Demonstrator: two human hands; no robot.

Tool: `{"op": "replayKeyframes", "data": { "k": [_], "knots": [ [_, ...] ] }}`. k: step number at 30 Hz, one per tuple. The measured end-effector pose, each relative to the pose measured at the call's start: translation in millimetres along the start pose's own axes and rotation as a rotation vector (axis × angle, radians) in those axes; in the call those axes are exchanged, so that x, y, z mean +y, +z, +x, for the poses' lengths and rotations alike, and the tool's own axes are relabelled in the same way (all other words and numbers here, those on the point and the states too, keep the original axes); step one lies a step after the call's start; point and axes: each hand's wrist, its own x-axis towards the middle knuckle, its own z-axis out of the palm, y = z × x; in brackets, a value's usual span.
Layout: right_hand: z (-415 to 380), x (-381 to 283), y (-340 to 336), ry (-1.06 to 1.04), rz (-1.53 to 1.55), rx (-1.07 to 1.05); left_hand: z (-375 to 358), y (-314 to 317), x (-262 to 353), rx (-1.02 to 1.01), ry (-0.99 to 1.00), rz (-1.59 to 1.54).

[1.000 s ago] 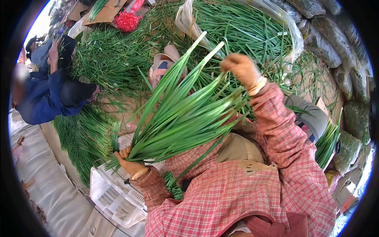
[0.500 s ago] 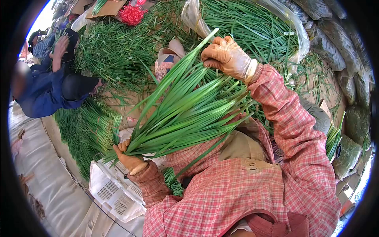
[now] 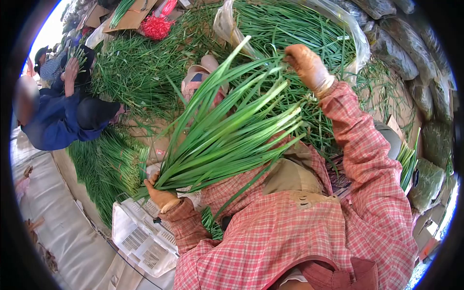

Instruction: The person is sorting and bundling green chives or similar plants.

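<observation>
My left hand (image 3: 162, 195) is closed around the leafy end of a large bunch of garlic chives (image 3: 227, 150). The bunch fans out up and to the right, its pale cut ends apart from one another. My right hand (image 3: 306, 66) is raised beyond those ends, fingers pinched together at a thin green leaf; the fingertips are partly hidden. Both hands wear orange-tan gloves. One thick pale stem stands out above the rest of the bunch.
A white plastic crate (image 3: 142, 237) stands beside my left arm. Tied chive bundles (image 3: 113, 164) lie left, near a co-worker in blue (image 3: 63, 118). Loose chives (image 3: 140, 72) cover the ground ahead. An open clear bag (image 3: 360, 53) holds more; filled bags (image 3: 396, 48) are stacked right.
My right hand has moved right and slightly away from the bunch, off the thick pale stem. The cut ends have spread a little. My left hand keeps its grip.
</observation>
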Motion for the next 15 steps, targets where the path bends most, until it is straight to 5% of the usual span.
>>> {"op": "replayKeyframes", "data": {
  "k": [5,8,9,11,12,13,15],
  "knots": [
    [-73.7,68.5,-52.9,0.225,-0.081,0.0,22.5,-34.4,-12.3,-0.016,0.01,0.116],
    [-133.2,109.7,-74.4,0.508,0.135,-0.162,30.3,-49.9,-11.7,-0.051,0.246,0.493],
    [-146.4,115.2,-79.9,0.62,0.349,-0.118,32.8,-54.5,-10.4,-0.096,0.35,0.639],
    [-155.6,122.5,-90.1,0.778,0.298,-0.03,38.9,-61.9,-9.2,-0.146,0.586,0.917],
    [-164.6,131.1,-99.5,0.87,0.258,0.032,17.6,-32.5,5.2,-0.181,0.346,0.499],
    [-182.9,165.6,-98.0,0.815,0.308,0.094,1.3,-3.0,15.8,-0.186,0.243,0.394],
    [-184.8,171.4,-117.0,0.878,0.721,0.289,21.3,-8.8,18.5,-0.245,0.271,0.412]
  ]
}}
